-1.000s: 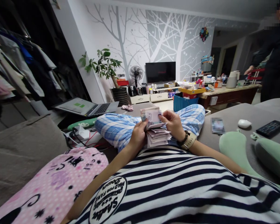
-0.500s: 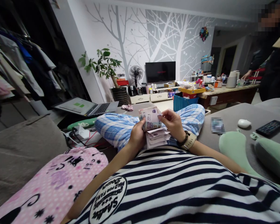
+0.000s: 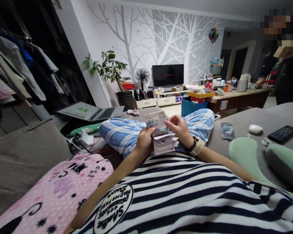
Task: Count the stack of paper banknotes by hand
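Over my crossed legs, my left hand (image 3: 145,140) is closed around a fanned bundle of banknotes (image 3: 158,126), its thumb pressed on the front. The notes show a figure 5 and stand up toward the far side. My right hand (image 3: 182,130), with a watch on its wrist, pinches the right edge of the front notes between thumb and finger. Just below the bundle, against my striped shirt, rests a thick pile of pale paper slips or folded notes (image 3: 165,145). Whether my left fingers also hold this pile is hidden.
On the grey sofa to the right lie a white mouse (image 3: 255,129), a black remote (image 3: 282,134) and a green cushion (image 3: 244,154). An open laptop (image 3: 90,112) and cables are at left. Another person (image 3: 286,74) stands beyond the table at right.
The front note has tilted down between my hands, and more of the notes behind it show at the top. The other person has shifted a little toward the left.
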